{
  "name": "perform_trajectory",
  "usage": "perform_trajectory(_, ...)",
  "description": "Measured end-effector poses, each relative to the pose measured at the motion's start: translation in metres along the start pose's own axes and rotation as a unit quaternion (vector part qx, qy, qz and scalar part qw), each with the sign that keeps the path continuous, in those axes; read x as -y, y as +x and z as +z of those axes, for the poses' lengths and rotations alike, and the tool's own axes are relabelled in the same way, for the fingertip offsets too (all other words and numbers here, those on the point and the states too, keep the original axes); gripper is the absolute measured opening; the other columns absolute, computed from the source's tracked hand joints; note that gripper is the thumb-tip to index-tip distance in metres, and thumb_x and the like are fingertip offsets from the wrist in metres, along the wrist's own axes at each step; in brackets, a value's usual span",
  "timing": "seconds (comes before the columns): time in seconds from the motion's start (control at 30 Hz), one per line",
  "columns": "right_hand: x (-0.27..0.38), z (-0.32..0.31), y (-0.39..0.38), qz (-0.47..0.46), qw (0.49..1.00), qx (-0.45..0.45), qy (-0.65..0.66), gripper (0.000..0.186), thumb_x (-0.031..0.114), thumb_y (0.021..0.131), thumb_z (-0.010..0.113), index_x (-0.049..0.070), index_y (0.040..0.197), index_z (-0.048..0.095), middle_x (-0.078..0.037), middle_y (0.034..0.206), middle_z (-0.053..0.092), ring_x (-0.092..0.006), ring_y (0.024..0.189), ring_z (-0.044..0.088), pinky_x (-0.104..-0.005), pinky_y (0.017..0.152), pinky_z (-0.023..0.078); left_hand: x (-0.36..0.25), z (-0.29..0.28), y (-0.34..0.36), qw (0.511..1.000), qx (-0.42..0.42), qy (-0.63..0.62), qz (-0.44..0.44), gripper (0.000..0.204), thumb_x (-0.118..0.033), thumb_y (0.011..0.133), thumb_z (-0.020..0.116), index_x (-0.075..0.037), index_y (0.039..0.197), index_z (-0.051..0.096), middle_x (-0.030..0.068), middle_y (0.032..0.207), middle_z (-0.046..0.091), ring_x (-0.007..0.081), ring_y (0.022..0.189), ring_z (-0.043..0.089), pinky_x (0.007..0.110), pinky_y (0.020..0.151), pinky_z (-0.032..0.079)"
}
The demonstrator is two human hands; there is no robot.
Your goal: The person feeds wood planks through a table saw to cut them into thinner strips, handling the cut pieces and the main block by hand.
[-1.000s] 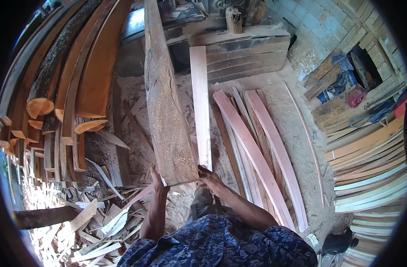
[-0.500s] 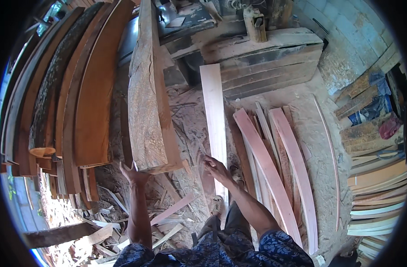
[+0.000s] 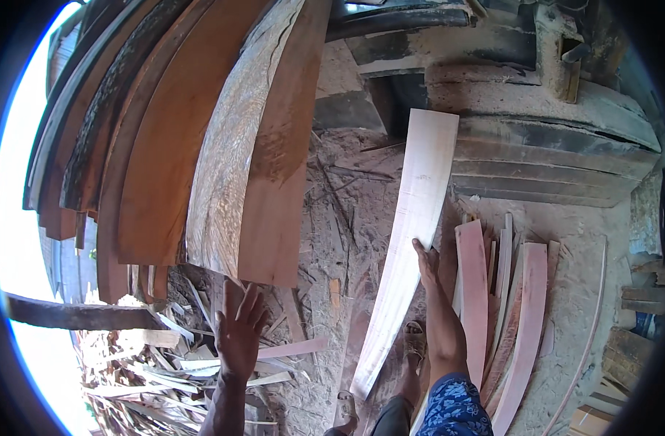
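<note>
Head view: pinching the pale plank (image 3: 422,185) at its right edge with the right hand (image 3: 429,263), where hanging loose in front half a second ago; leaning it between bark-edged timber (image 3: 234,160) and pink boards (image 3: 530,312). Seeing more sawn side on the timber than then. Spreading the left hand (image 3: 241,327) near its end; being unable to tell contact. Losing the timber's far end past the top border, the right fingertips from sight.

Blown-out daylight, left | pale plank (image 3: 422,189) bright | upper right dim | fisheye bowing, black corners
</note>
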State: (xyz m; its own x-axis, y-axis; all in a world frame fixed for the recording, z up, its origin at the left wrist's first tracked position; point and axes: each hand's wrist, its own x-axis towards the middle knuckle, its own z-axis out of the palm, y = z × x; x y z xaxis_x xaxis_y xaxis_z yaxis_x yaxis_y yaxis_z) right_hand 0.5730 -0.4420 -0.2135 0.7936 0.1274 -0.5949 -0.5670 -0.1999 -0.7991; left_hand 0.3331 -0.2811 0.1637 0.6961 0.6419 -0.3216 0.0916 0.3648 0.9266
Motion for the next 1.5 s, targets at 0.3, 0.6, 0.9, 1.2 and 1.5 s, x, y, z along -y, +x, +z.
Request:
perform_trajectory(0.3,0.134,-0.066,-0.225,-0.011,0.968,0.092,0.232,0.057,0.035,0.084,0.057,-0.006,0.12,0.041,-0.013,0.116,0.047,-0.0219,0.105,0.045,-0.0344,0.09,0.035,0.127,0.005,-0.034,0.799,-0.023,0.599,-0.051,0.075,-0.057,0.08,0.045,-0.005,0.132,0.031,0.0218,0.125,0.044,0.0344,0.118,0.039,0.042,0.101,0.024)
perform_trajectory(0.6,0.177,-0.269,-0.325,-0.091,0.954,-0.028,0.284,0.058,0.035,0.085,0.05,0.01,0.133,0.031,-0.016,0.133,0.036,-0.0357,0.114,0.043,-0.0397,0.097,0.036,0.109,0.011,-0.175,0.843,0.159,0.508,-0.073,0.069,-0.069,0.077,0.035,-0.006,0.078,0.063,0.0189,0.064,0.059,0.0352,0.065,0.059,0.043,0.06,0.047)
perform_trajectory(0.9,0.05,0.029,-0.473,-0.02,0.954,0.296,0.032,0.059,0.031,0.087,0.05,0.009,0.135,0.024,-0.015,0.129,0.041,-0.0292,0.108,0.048,-0.0362,0.089,0.041,0.059,-0.189,-0.341,0.79,0.07,0.605,0.065,0.062,-0.062,0.071,0.052,-0.002,0.062,0.062,0.0159,0.06,0.058,0.0339,0.06,0.058,0.042,0.055,0.047)
perform_trajectory(1.2,0.099,0.31,-0.968,-0.299,0.456,0.838,-0.005,0.074,0.028,0.085,0.056,0.01,0.139,0.008,-0.017,0.133,0.036,-0.0261,0.11,0.05,-0.034,0.086,0.044,-0.343,-0.431,-0.683,0.211,-0.772,0.49,0.345,0.061,-0.033,0.079,0.061,-0.006,0.128,0.037,0.0182,0.124,0.044,0.0292,0.117,0.039,0.04,0.101,0.026)
perform_trajectory(1.5,0.023,0.265,-1.001,-0.174,0.352,0.903,-0.174,0.05,0.029,0.088,0.052,0.005,0.128,0.038,-0.013,0.107,0.059,-0.0198,0.1,0.056,-0.028,0.082,0.045,0.188,-0.461,-0.768,0.61,-0.786,0.047,-0.091,0.051,-0.041,0.085,0.047,-0.001,0.117,0.049,0.0143,0.093,0.061,0.0201,0.081,0.058,0.029,0.074,0.045)
